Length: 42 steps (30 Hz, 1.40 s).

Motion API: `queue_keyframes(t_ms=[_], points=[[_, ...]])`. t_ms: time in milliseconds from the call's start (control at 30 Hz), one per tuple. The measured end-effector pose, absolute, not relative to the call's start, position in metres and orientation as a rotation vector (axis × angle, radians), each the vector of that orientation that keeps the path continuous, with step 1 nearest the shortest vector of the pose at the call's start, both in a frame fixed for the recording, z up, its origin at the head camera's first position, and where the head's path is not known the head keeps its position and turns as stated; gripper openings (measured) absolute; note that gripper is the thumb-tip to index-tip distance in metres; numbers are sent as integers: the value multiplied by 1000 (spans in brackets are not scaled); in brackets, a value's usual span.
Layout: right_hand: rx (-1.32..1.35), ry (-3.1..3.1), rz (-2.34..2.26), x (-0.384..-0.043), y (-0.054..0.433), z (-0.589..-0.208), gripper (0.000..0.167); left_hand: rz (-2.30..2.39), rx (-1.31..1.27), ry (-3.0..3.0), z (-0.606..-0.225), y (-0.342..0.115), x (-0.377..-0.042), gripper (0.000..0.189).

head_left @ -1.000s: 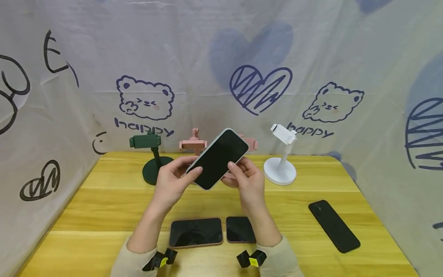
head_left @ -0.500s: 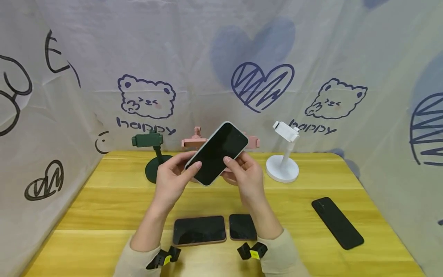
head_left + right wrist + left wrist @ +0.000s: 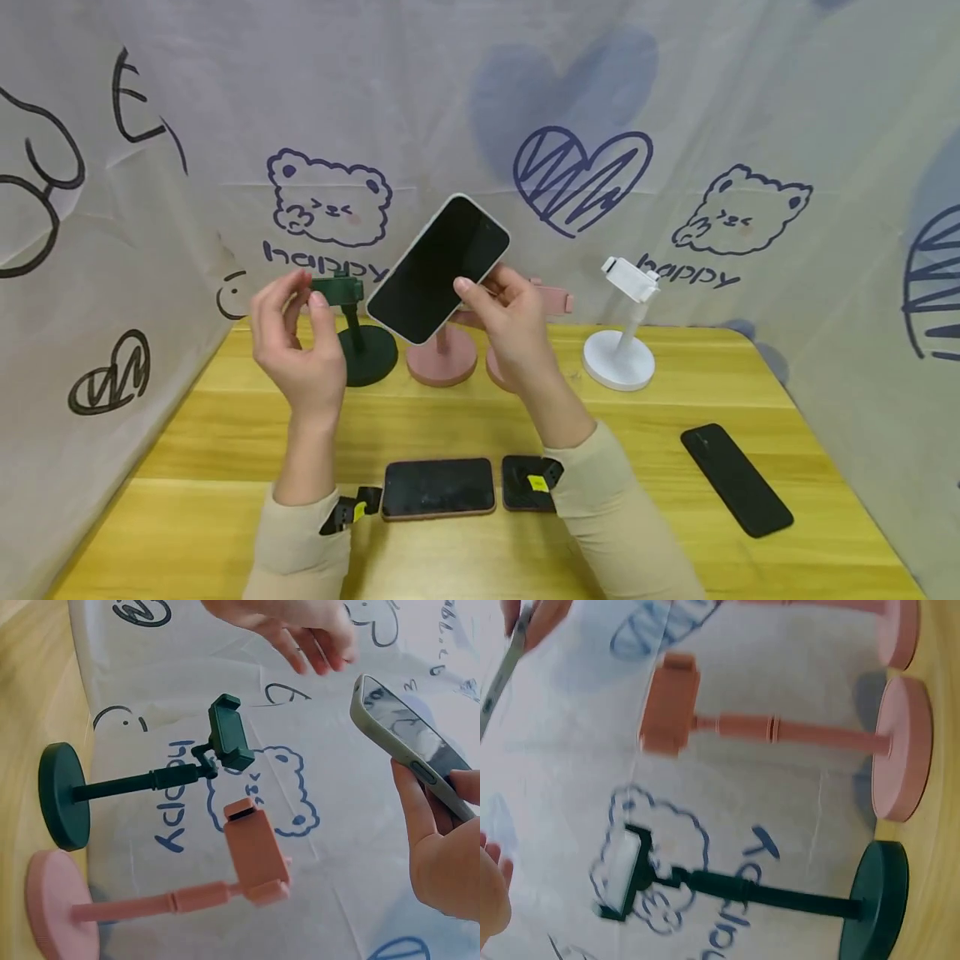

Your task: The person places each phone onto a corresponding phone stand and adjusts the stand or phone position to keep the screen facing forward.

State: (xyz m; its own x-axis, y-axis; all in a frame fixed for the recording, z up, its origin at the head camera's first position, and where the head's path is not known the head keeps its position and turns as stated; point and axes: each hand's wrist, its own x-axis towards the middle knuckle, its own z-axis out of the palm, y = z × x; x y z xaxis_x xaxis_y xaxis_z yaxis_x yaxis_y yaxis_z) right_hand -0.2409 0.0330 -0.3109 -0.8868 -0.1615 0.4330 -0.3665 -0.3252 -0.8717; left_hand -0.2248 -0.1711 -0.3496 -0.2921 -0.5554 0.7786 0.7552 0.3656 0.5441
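My right hand [image 3: 517,333] holds a smartphone [image 3: 438,271] in a pale case, pinched by its lower right edge with the thumb on the dark screen. The phone is tilted in the air before the pink stands. My left hand [image 3: 300,358] is raised at the left with fingers loosely bent, holding nothing. Seen from the head it overlaps the green phone stand [image 3: 367,358]; in the right wrist view a gap separates hand and stand. A pink phone stand [image 3: 772,729] stands beside the green one. Another pink stand [image 3: 555,300] is partly hidden by my right hand.
A white phone stand [image 3: 618,360] stands at the back right of the wooden table [image 3: 622,542]. Two phones lie screen up in front: one phone [image 3: 438,489] in full view, another phone [image 3: 517,492] partly covered by my right wrist. A black phone [image 3: 738,483] lies face down at right.
My left hand has let go of the phone and moved left. My right hand has raised the phone and shifted it slightly left. The stands and the phones on the table stay put.
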Motion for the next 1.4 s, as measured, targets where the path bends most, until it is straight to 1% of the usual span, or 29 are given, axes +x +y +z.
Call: queue_keyframes(t_ms=[133,300,533,733,933,1167,1400], points=[[638,-1844,2373,-253,20,-296,32,-1205,-18,-1352,-357,-188,-241,29],[590,-1976,2333,-270,2,-279,32,-1231,109,-1512,-375,-203,-258,35],[705,-2103,2297,-292,-31,-261,34,-1393,246,-1689,-386,-215,-268,35],[661,-2307,2177,-308,-56,-255,30,-1436,281,-1762,-386,-216,-269,34],[635,-2427,2116,-320,-72,-257,32,-1433,305,-1781,-388,-217,-268,33],[586,-2516,2041,-332,-82,-262,30,-1408,301,-1782,-387,-216,-267,33],[552,-2573,2054,-339,-91,-264,36,-1456,317,-1756,-386,-215,-267,35]])
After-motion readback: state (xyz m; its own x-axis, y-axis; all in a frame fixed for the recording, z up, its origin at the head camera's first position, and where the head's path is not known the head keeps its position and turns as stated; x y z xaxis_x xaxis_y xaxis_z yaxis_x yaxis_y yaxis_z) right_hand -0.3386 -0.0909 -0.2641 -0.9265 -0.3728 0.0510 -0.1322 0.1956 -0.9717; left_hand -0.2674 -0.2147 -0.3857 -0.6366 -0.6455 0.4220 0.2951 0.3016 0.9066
